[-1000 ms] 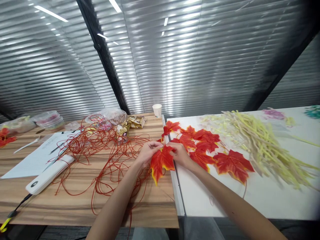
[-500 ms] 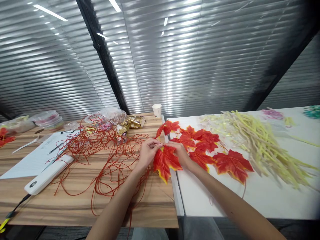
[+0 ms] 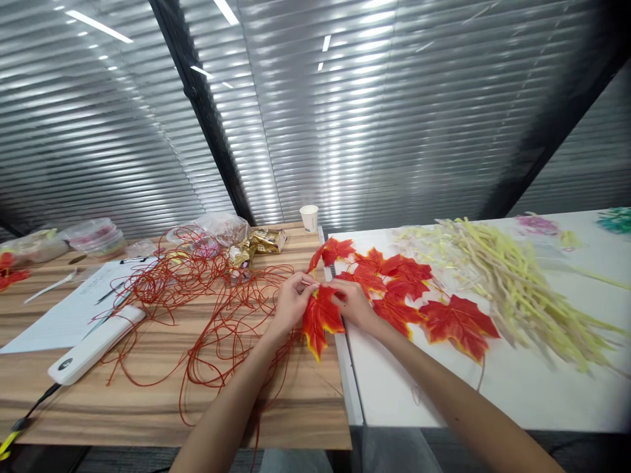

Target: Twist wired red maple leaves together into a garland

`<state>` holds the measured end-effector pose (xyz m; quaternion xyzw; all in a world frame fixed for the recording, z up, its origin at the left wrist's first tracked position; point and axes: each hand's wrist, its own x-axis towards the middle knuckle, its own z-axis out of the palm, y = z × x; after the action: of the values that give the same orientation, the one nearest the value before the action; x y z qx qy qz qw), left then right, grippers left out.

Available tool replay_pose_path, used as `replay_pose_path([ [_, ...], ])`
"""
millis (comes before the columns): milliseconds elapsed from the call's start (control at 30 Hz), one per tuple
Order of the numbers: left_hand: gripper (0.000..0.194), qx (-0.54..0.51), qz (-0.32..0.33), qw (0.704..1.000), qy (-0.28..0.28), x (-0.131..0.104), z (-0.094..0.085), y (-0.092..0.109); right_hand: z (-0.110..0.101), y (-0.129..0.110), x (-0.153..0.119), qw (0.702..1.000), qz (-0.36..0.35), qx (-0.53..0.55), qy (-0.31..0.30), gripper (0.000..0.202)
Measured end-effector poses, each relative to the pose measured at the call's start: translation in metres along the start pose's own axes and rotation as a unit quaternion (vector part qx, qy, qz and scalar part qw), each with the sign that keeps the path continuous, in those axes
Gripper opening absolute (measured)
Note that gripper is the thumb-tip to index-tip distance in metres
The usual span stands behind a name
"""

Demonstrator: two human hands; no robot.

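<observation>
A red artificial maple leaf (image 3: 321, 318) with yellow edges hangs between my hands, over the seam of the two tables. My left hand (image 3: 294, 299) pinches at its stem end, fingers closed. My right hand (image 3: 353, 303) is closed on the leaf's upper right side, partly covering it. Just behind my hands, more red maple leaves (image 3: 371, 276) lie strung along the white table. One larger leaf (image 3: 459, 325) rests to the right of my right forearm. Left of my left hand spreads a tangle of red cord (image 3: 217, 328); the fingertips hide whether cord is between them.
A white handheld device (image 3: 96, 345) and a clipboard with paper (image 3: 62, 315) lie at left. Gold wrappers (image 3: 269, 240) and a paper cup (image 3: 309, 218) stand at the back. Yellow fuzzy strips (image 3: 537, 295) cover part of the white table (image 3: 394, 401).
My right hand has shifted slightly left and its fingers have curled further in on the leaf. The leaf has turned and looks narrower. My left hand stays nearly in place.
</observation>
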<state>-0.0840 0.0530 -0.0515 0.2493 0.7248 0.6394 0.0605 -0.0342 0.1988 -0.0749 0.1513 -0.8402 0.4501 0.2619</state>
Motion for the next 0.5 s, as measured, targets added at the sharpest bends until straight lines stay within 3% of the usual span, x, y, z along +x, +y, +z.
replay_pose_path([
  [367,0.014,-0.020,-0.016,0.999,-0.040,-0.0018,-0.0017,-0.0003,-0.0004,-0.0047,0.0012,1.000,-0.001,0.016,-0.010,0.020],
  [500,0.016,-0.034,-0.023,0.999,-0.030,-0.0028,-0.0014,0.0025,-0.0008,-0.0065,0.0011,1.000,-0.004,0.020,-0.009,0.020],
])
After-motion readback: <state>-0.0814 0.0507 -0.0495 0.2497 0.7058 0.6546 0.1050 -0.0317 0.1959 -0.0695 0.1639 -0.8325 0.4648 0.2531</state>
